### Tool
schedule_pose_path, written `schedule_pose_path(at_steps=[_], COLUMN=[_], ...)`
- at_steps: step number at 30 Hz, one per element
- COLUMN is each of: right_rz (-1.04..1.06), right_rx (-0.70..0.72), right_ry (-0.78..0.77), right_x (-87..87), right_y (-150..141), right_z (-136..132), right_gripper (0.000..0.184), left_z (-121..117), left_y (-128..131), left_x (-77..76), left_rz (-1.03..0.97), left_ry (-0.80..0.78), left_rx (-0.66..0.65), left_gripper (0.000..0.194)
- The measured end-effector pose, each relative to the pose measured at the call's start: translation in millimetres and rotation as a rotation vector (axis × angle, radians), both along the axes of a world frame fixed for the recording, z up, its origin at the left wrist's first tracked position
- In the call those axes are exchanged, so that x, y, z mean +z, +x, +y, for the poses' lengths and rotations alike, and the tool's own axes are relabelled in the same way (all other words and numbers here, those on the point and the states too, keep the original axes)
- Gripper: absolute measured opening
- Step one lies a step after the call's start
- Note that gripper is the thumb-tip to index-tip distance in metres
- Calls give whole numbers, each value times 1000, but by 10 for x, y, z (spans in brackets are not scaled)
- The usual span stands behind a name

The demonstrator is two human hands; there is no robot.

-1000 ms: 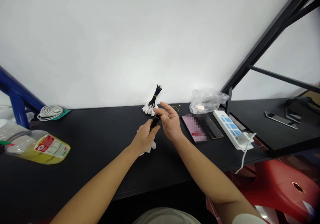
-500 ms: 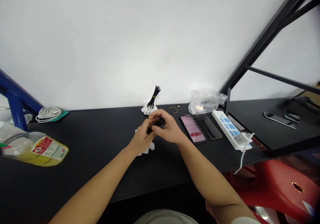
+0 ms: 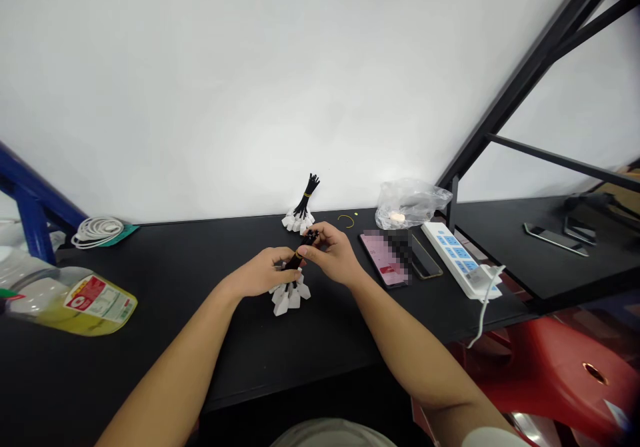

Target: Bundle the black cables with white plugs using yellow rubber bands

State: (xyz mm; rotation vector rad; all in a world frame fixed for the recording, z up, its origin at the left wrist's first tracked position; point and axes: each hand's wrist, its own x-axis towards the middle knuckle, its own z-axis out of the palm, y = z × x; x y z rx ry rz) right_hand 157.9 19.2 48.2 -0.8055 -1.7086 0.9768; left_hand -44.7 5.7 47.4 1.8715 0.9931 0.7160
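Bundle point(image 3: 291, 294): black stems, white faceted ends, yellow band.

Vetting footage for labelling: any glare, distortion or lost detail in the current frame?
Head view: wall glares softly above the plastic bag; highlights on the bottle. Head view: pixelation masks parts of two phones; likely wide-angle stretch toward the edges. Head view: held bundle readable, black strands merging.
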Motion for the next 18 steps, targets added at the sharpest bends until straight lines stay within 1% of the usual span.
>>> schedule_pose_path(at_steps=[2,4,6,9,12,14,16,18], right_rz=[36,69,48,-72,-247,-375,-491,-582], right_rx=[5,-22,-70,-114,-74,-27,12,47], right_ry=[15,19,32,69,91,105,119,141], right_x=[-11,-18,-23,-33,-50,-64,-77,-89], right_y=[5,17,33,45,29,6,-19,-38], right_z=[7,24,45,66,66,57,47,38], right_gripper=[38,45,43,30,23,22,22,22], left_z=[23,72,157,342,554,685,798,882], left_y=[-83,-180,-282,-411,-473,-464,-418,-345], left_x=[11,-5,-56,-183,-313,-374,-411,-433], left_rz=[-4,-52,-112,-133,3,110,139,110], left_ry=[-65,-81,-66,21,199,292,329,344], left_rx=[-44,28,185,481,763,889,932,909], left_gripper=[23,26,32,42,39,38,39,43])
